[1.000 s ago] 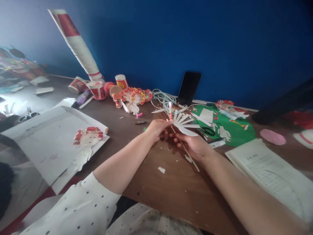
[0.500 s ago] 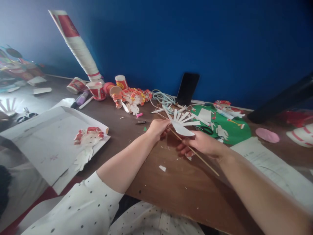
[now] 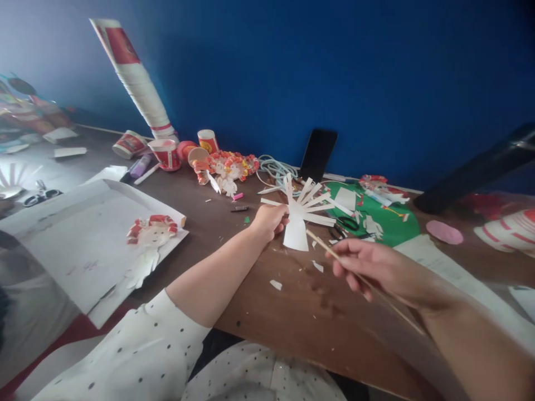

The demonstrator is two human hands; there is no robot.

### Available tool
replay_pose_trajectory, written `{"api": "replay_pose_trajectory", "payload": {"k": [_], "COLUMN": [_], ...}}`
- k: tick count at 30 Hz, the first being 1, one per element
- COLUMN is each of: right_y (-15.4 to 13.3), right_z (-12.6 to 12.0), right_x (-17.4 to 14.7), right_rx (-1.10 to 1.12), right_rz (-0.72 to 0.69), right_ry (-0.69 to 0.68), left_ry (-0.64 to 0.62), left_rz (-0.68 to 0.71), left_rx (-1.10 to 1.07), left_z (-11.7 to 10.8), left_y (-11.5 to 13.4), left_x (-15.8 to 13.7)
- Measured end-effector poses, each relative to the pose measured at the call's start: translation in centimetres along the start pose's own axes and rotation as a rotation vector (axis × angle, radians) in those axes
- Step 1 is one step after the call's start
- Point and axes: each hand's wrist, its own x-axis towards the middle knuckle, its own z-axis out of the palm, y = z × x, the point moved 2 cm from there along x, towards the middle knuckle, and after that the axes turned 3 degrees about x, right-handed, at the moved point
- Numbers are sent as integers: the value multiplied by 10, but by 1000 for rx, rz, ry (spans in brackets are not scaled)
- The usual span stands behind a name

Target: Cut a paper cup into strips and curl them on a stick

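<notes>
Pinched in my left hand is a white paper cutout, a solid lower piece with thin strips fanning out from its top. It is held just above the brown table. My right hand grips a thin wooden stick between thumb and fingers. The stick slants down to the right, its upper end close to the cutout but apart from it. Small white paper scraps lie on the table below my hands.
A white box lid holding a paper lion-like face sits left. Behind are paper cups, a tall leaning cup stack, a coiled cable and a phone. Black scissors lie by green paper at right.
My right hand has drawn the stick away from the cutout, down and to the right. The cutout has turned in my left hand so its broad side faces me.
</notes>
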Motion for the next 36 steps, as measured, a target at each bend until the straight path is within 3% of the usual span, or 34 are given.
{"api": "replay_pose_trajectory", "payload": {"k": [2,8,14,20,24,29,36], "right_y": [3,-5,-22,-14,-12,-19,-30], "right_z": [1,4,6,0,-7,-25,-54], "right_x": [15,53,76,97,102,100,93], "right_rx": [141,263,395,540,493,289,101], "right_rz": [-35,-150,-155,-165,-192,-246,-197], "right_ry": [166,332,301,256,281,456,515], "left_ry": [9,-14,-95,-101,-134,-221,-82], "left_rz": [39,91,144,176,186,230,153], "left_rx": [-26,-144,-156,-140,-77,-15,23], "left_z": [0,3,6,5,5,4,-2], "left_y": [1,8,9,7,3,4,9], "left_x": [-1,-9,-14,-13,-11,-10,-4]}}
